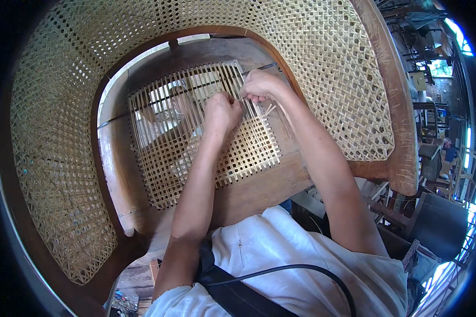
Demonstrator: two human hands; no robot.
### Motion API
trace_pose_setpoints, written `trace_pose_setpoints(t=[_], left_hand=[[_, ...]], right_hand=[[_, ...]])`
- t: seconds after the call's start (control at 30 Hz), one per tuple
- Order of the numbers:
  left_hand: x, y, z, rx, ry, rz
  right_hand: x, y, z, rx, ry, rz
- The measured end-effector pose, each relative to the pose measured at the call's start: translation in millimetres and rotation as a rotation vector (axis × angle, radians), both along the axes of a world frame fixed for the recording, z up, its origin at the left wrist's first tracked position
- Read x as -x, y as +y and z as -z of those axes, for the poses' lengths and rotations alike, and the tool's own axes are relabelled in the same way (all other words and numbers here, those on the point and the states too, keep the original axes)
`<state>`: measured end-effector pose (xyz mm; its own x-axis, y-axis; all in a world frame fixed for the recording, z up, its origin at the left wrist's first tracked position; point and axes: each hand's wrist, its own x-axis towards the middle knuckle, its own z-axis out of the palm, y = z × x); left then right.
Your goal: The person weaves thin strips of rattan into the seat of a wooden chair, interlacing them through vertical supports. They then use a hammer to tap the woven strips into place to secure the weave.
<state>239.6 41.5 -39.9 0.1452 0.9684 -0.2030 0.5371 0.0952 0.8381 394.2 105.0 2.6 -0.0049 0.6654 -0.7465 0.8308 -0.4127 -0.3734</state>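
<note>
A half-woven cane seat panel (217,164) lies in the wooden seat frame (264,185) of a chair. Its near part is a square grid; the far part has strands in mainly one direction. My left hand (223,110) is closed over the strands right of the panel's middle, fingertips pinched together. Beside it, at the panel's right edge, my right hand (260,85) has its fingers curled closed. What either pinch holds is too small to make out. Loose cane ends (270,110) stick up from the edge holes just below my right hand.
The chair's curved cane back (58,158) wraps around the seat, ending in a thick wooden arm (399,121) at right. Through the open strands a person (180,103) shows below. Farther right stand chairs and a dark seat (440,224). A black cable (296,266) crosses my shirt.
</note>
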Motion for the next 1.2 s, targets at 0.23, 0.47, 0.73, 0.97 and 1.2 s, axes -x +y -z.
trace_pose_setpoints(t=[0.23,0.47,0.73,0.97,1.2], left_hand=[[1.4,-1.9,-25.4,0.109,-0.112,-0.047],[4.5,-0.4,-27.0,0.184,-0.083,0.04],[-6.6,-7.9,-13.7,-0.016,-0.047,0.012],[-4.3,-6.6,-9.3,-0.024,-0.034,-0.006],[0.2,-3.1,-14.6,0.089,-0.117,-0.014]], right_hand=[[-0.3,1.6,-1.6,-0.036,-0.163,-0.069],[-8.3,-0.8,-6.3,0.016,-0.058,0.032],[-2.7,3.0,-21.5,0.01,-0.285,-0.079],[28.8,13.0,-43.1,0.125,-0.39,-0.147],[42.5,15.9,-17.6,-0.105,-0.622,-0.543]])
